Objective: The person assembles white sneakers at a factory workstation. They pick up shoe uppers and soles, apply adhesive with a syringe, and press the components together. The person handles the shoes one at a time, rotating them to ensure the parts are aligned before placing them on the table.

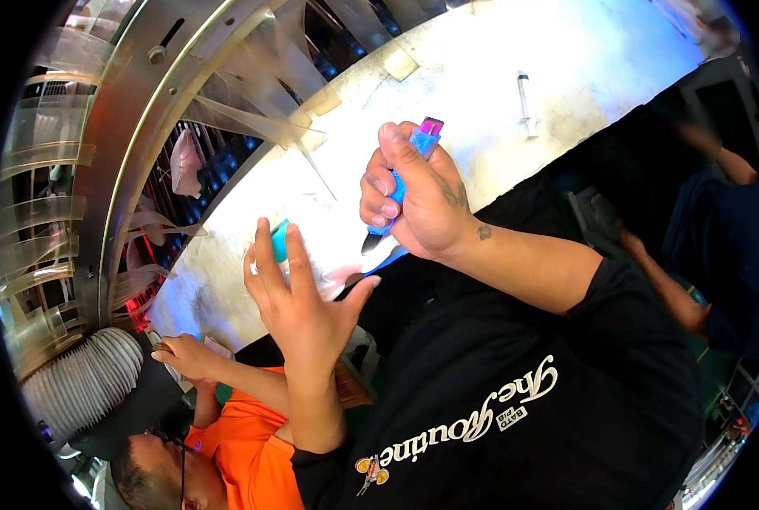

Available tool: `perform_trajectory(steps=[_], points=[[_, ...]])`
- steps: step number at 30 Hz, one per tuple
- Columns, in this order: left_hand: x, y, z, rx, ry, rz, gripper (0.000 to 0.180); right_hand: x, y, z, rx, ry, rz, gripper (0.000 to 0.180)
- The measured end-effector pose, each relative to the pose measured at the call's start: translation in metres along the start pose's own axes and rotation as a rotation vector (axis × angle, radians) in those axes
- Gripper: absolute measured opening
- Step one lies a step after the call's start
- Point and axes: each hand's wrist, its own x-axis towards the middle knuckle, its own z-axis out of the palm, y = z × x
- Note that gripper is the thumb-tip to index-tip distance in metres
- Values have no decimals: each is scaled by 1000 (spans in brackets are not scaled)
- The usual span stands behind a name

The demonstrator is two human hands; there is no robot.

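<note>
My right hand [422,191] is wrapped round a blue, mesh-textured tool handle [424,142] with a magenta end showing above the fist. A small dark part peeks out below the fist; the tool's exact kind is not clear. Lower and to the left, my left hand [299,297] is raised with its fingers spread and thumb out. Behind its fingers shows a teal piece [279,241], partly hidden; any contact with it cannot be made out. A crumpled white and pinkish sheet [337,270] lies between my hands at the table's near edge.
A bright, stained white table [456,85] curves ahead, with a syringe [526,106] on it. Clear plastic strips [248,119] hang from a metal frame [116,170]. A ribbed grey hose [86,382] and an orange-shirted person [256,450] are at left; another person [724,246] is at right.
</note>
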Motion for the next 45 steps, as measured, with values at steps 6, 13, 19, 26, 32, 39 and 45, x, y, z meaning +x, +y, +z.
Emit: perform_trajectory(steps=[6,13,19,26,32,39,45], points=[[7,3,8,84,31,44,112,-6,16,-1,125,35,-8,36],[10,-7,9,86,92,200,106,8,13,-43,326,-188,212,43],[11,-13,13,23,115,226,98,5,-5,-69,587,-192,477,44],[3,-28,27,-73,152,139,102,-7,-41,-77,-1726,-169,-457,43],[-4,-34,34,-120,213,170,102,5,-29,-54,-1866,-322,-781,50],[-9,-38,40,-159,243,147,94,-4,21,-47,-1753,-550,-439,89],[-11,-36,38,-108,222,146,94,-3,17,-32,-1794,-478,-224,101]])
